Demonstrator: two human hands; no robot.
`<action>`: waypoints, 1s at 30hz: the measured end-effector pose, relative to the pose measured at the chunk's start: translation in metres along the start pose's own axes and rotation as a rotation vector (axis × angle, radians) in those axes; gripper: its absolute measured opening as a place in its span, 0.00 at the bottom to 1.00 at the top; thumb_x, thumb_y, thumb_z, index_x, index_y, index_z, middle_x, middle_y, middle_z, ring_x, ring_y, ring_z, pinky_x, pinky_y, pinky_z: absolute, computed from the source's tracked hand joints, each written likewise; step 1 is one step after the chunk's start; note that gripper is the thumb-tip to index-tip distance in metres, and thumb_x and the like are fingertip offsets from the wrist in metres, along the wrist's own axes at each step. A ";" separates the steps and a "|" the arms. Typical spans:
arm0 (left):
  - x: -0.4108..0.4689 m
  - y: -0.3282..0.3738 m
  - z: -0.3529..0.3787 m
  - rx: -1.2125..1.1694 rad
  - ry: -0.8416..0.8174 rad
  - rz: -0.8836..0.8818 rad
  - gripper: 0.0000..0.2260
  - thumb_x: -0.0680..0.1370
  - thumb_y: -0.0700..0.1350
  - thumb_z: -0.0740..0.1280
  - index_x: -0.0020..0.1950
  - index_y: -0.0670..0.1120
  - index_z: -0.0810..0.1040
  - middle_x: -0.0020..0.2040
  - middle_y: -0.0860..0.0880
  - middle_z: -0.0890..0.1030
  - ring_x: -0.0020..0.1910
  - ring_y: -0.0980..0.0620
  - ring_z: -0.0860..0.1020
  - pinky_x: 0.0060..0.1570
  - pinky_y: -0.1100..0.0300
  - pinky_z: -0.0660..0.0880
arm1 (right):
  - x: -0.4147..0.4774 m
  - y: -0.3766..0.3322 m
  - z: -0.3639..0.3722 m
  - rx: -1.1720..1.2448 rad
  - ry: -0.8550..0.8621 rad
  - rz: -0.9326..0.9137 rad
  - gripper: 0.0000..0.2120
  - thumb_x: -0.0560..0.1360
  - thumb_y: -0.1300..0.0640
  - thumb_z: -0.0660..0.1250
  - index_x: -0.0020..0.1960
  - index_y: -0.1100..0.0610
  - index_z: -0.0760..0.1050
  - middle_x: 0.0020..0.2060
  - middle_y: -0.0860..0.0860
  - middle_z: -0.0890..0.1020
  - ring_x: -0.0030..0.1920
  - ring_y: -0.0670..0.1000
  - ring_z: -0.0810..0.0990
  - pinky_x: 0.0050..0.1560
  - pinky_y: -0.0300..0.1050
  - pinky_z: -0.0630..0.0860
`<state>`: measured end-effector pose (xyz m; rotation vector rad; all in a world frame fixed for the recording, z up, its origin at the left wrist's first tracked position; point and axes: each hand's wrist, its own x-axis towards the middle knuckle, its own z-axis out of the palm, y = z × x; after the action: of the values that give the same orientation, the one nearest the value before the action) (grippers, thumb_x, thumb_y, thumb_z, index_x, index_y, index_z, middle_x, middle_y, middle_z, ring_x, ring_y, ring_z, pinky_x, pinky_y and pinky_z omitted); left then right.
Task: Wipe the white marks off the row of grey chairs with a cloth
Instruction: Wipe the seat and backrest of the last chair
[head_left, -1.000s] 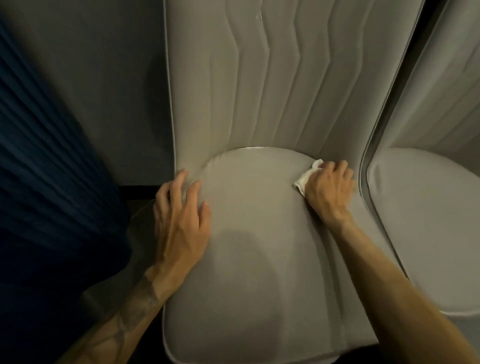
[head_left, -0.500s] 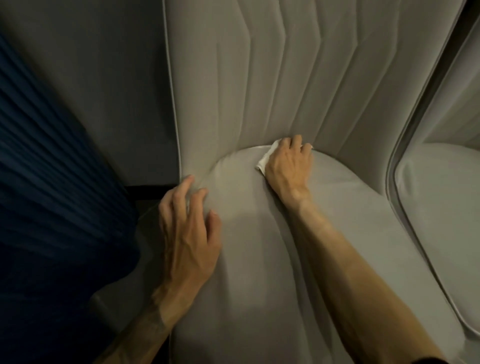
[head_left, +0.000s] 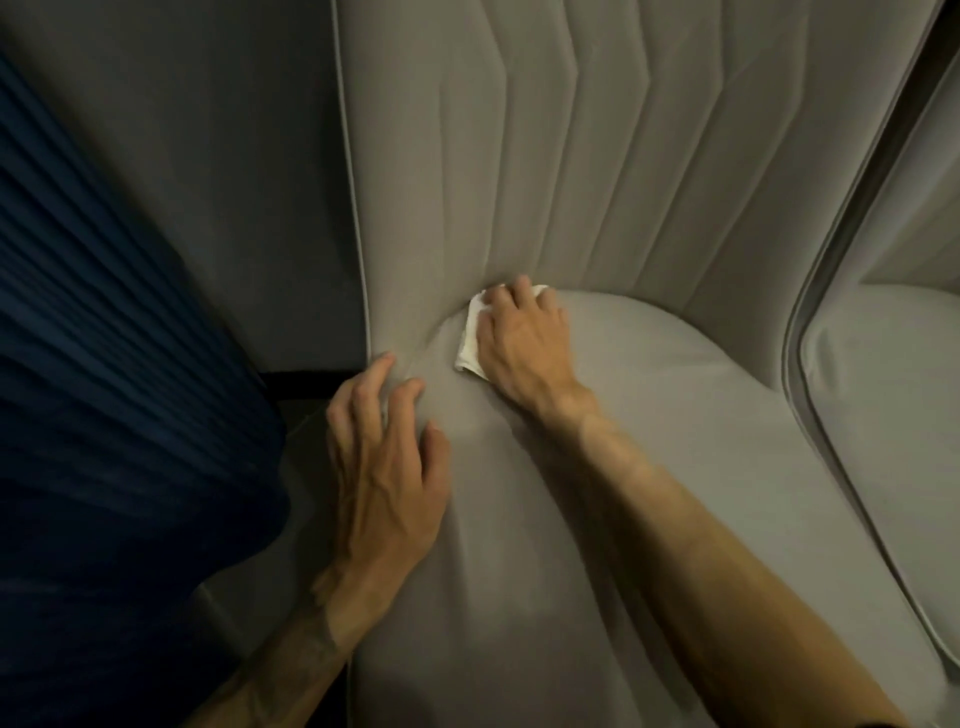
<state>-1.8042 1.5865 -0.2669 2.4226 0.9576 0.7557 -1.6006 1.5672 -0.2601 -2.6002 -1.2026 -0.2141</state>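
Note:
A grey padded chair (head_left: 675, 415) fills the middle of the view, with a quilted backrest rising behind a rounded seat. My right hand (head_left: 522, 345) presses a small white cloth (head_left: 470, 338) onto the seat's back left part, right at the crease with the backrest; most of the cloth is hidden under the hand. My left hand (head_left: 387, 467) rests with spread, slightly bent fingers on the seat's left edge, holding nothing. No white marks show on the visible fabric.
A second grey chair (head_left: 893, 415) stands close on the right, separated by a narrow dark gap. A dark blue pleated fabric (head_left: 104, 415) fills the left side. A grey wall is behind it.
My right hand has slid the cloth leftward along the back of the seat, from the right side to the left near the crease. The left hand stayed on the seat's left edge.

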 end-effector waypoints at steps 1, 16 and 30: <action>-0.001 -0.002 -0.001 -0.001 -0.006 -0.007 0.16 0.80 0.39 0.70 0.67 0.42 0.78 0.78 0.41 0.69 0.72 0.39 0.66 0.68 0.38 0.73 | 0.000 -0.002 -0.002 -0.001 -0.005 -0.050 0.16 0.82 0.49 0.54 0.62 0.53 0.74 0.60 0.55 0.75 0.55 0.62 0.73 0.54 0.55 0.69; -0.003 -0.006 -0.002 -0.003 -0.013 -0.009 0.15 0.79 0.38 0.71 0.66 0.41 0.79 0.77 0.42 0.70 0.72 0.41 0.65 0.67 0.37 0.73 | -0.002 0.016 -0.013 -0.074 -0.043 -0.160 0.16 0.84 0.50 0.52 0.66 0.51 0.73 0.62 0.53 0.74 0.56 0.61 0.73 0.54 0.56 0.69; -0.002 -0.006 0.002 -0.017 0.059 0.025 0.16 0.82 0.44 0.61 0.67 0.40 0.78 0.76 0.41 0.72 0.71 0.40 0.68 0.71 0.45 0.67 | -0.009 0.003 -0.013 -0.069 -0.080 -0.258 0.16 0.84 0.49 0.52 0.68 0.49 0.70 0.64 0.51 0.72 0.57 0.59 0.73 0.54 0.55 0.70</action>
<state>-1.8068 1.5889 -0.2728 2.4144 0.9405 0.8450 -1.6044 1.5550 -0.2505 -2.5260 -1.5859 -0.2072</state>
